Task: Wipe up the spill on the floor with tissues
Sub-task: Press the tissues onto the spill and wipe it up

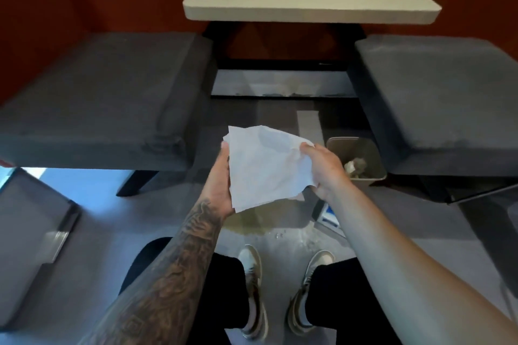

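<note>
A white tissue [266, 165] is spread out in the air between both hands, above the floor. My left hand [220, 182] grips its left edge and my right hand [325, 171] grips its right edge. Below the tissue, a yellowish spill [260, 221] lies on the grey floor, just ahead of my two shoes. Part of the spill is hidden behind the tissue.
A small bin [372, 157] with crumpled paper inside stands right of my right hand. A blue-and-white tissue pack [330, 218] lies on the floor under my right forearm. Dark cushioned benches [98, 98] [437, 103] flank a beige table [308, 0]. A grey chair [30, 232] sits at left.
</note>
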`<state>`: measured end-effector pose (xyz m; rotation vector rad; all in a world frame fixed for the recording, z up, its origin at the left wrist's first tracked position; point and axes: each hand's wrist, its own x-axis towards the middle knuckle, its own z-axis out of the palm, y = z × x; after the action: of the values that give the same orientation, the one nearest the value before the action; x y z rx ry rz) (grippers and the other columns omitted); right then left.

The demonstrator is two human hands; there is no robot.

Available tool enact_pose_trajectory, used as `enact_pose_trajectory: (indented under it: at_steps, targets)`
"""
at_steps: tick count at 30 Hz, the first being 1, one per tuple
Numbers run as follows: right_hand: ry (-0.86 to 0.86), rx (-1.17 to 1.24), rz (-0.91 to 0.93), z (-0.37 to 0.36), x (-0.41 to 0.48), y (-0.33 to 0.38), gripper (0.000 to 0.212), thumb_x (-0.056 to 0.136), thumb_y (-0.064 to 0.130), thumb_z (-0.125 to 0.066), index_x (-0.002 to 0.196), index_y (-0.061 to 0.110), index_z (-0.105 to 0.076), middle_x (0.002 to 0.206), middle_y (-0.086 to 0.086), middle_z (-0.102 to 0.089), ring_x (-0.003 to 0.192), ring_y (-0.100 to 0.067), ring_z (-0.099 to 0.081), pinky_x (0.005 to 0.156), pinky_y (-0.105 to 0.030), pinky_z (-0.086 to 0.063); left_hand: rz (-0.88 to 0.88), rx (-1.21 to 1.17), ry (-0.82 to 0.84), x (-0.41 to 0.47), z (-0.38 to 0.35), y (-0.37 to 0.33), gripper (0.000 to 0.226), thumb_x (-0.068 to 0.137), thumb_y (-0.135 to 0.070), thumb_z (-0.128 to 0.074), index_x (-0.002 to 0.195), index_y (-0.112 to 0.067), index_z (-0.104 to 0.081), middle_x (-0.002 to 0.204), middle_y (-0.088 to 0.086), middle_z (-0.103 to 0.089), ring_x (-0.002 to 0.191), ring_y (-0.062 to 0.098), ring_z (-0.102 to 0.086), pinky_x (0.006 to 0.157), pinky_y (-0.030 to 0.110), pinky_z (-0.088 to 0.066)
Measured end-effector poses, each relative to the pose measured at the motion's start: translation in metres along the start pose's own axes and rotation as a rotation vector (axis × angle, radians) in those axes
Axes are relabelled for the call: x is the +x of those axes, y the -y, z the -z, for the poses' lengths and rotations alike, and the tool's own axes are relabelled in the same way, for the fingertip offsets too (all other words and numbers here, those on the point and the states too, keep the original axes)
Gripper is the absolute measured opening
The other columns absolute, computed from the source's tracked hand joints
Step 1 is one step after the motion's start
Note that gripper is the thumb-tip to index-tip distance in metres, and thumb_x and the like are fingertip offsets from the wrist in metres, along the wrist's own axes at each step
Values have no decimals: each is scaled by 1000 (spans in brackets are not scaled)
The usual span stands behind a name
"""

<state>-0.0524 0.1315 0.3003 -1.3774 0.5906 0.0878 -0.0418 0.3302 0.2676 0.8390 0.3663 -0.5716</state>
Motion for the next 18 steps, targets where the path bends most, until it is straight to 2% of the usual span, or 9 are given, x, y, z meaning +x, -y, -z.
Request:
enact_pose_trajectory:
  at_steps: [2, 4, 5, 9, 11, 13, 15, 16, 18]
  targets:
    - [26, 0, 12, -9, 3, -7, 15, 97, 25, -58, 108, 17, -64, 110, -9, -69, 100, -29, -66, 86, -40, -53, -22, 74, -13, 0, 8, -3, 48, 97, -39, -58, 135, -10, -58, 134, 16, -62, 116, 36, -64, 97, 52, -51]
    - [49, -15, 14, -17, 8, -17, 12, 96, 28, -60, 101, 18, -65, 107, -7, -70, 97, -27, -67, 86, -39, -54, -74, 118, -63, 6, 21, -7, 39, 99, -15, -55, 137, -6, -54, 134, 19, -61, 116, 37, -63, 99, 54, -49]
    - [64, -35, 16, -22, 12, -23, 15, 94, 32, -62, 103, 20, -65, 108, -6, -71, 97, -26, -68, 87, -40, -54, -85, 131, -76, 10, 28, -9, 37, 98, -10, -53, 135, -5, -55, 133, 19, -62, 114, 37, -64, 98, 53, -50]
    - [214, 22, -170, -39, 29, -51, 46, 86, 52, -68, 122, 24, -63, 116, -4, -73, 103, -23, -70, 90, -40, -56, -64, 172, -73, 24, 57, -18, 35, 97, -10, -53, 131, -6, -58, 127, 17, -66, 106, 33, -68, 88, 47, -57]
    - [296, 109, -298, -44, 38, -70, 38, 92, 46, -63, 119, 19, -66, 113, -6, -74, 103, -24, -70, 94, -42, -53, -42, 212, -117, 37, 78, -18, 37, 95, -10, -57, 131, -5, -58, 128, 18, -65, 112, 36, -65, 94, 51, -54]
    - [319, 121, -377, -48, 48, -94, 30, 94, 35, -62, 115, 14, -68, 105, -8, -75, 93, -23, -73, 88, -41, -56, -36, 289, -218, 53, 100, -11, 34, 94, -9, -60, 127, -3, -61, 125, 18, -67, 114, 39, -63, 99, 55, -49]
    - [283, 43, -409, -49, 61, -123, 29, 93, 24, -65, 118, 9, -66, 100, -9, -76, 84, -22, -74, 72, -35, -60, -46, 439, -355, 70, 122, 2, 20, 93, -7, -60, 112, -5, -68, 111, 14, -73, 102, 36, -68, 93, 48, -54]
    - [257, -4, -420, -47, 68, -138, 29, 91, 20, -67, 118, 8, -66, 100, -9, -76, 84, -23, -74, 69, -34, -60, -40, 511, -401, 79, 132, 11, 16, 93, -6, -61, 106, -5, -69, 104, 12, -74, 92, 32, -70, 86, 41, -57]
    - [200, -135, -417, -40, 83, -169, 25, 87, 13, -72, 112, 12, -69, 108, -11, -75, 91, -27, -73, 82, -41, -59, -4, 632, -441, 96, 149, 31, 15, 92, -6, -62, 105, -5, -69, 90, 9, -73, 72, 22, -68, 64, 26, -56]
